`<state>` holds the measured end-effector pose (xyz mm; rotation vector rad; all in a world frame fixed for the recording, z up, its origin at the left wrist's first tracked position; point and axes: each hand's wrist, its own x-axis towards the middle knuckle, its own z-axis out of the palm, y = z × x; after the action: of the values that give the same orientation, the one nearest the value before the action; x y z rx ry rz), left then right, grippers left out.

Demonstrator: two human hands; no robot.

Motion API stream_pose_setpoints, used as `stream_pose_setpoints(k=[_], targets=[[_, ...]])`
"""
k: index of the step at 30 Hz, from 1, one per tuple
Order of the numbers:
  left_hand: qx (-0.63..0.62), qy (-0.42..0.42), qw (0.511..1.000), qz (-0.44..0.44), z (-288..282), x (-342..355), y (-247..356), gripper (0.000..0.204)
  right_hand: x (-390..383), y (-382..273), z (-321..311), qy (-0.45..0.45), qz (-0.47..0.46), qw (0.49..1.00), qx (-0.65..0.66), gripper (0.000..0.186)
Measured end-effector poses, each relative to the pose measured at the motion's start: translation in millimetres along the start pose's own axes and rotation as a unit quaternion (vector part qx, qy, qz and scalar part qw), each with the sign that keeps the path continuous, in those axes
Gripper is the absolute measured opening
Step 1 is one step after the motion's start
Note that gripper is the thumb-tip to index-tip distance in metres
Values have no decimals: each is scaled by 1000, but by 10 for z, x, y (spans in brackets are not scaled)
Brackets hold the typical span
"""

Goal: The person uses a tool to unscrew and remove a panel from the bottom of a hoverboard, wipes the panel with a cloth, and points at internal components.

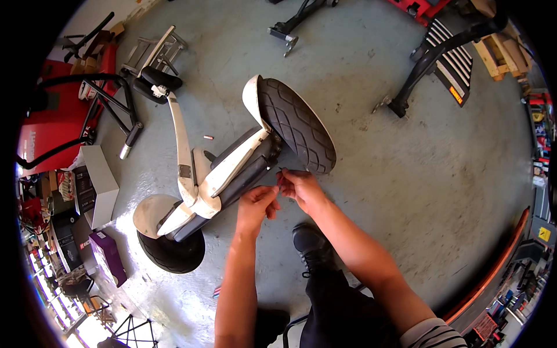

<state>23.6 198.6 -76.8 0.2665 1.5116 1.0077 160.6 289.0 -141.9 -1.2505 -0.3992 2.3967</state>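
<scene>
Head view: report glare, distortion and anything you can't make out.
Head view: white glare on the floor near the purple box; head view: fisheye bending, the orange strip at right bowing outward; head view: the upper tyre shows clear tread, but whatever the right hand may hold is too small to identify.

Both the left hand (pixel 255 209) and the right hand (pixel 299 188) are bare, and so are the left forearm (pixel 237 290) and the right forearm (pixel 360 249). A pale sleeve (pixel 432 335) with thin dark stripes ends near the right elbow. The trousers (pixel 348 313) are black, loose and plain. Below them shows a black shoe (pixel 307 243) with a rounded toe and dark laces (pixel 314 260). A second dark shape (pixel 270 326), seemingly part of the left leg, is too shadowed to make out.
</scene>
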Motion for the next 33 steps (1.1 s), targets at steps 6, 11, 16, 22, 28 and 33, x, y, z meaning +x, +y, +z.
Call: stream_pose_setpoints(k=[6, 11, 16, 22, 28, 33], targets=[[53, 142, 987, 55, 103, -229, -9, 25, 153, -4, 111, 30, -30, 998, -39, 27], [110, 240, 955, 135, 208, -276, -34, 23, 109, 44, 212, 27, -54, 998, -35, 28], [135, 286, 932, 177, 345, -249, -5, 22, 127, 57, 123, -3, -49, 998, -49, 27], [217, 314, 886, 262, 406, -232, 45, 23, 241, 79, 53, -18, 12, 999, 41, 25], [102, 300, 930, 188, 283, -224, -76, 28, 162, 61, 172, 6, -53, 997, -62, 27], [1, 290, 940, 178, 279, -168, -102, 33, 172, 83, 195, 6, -78, 994, -69, 31]])
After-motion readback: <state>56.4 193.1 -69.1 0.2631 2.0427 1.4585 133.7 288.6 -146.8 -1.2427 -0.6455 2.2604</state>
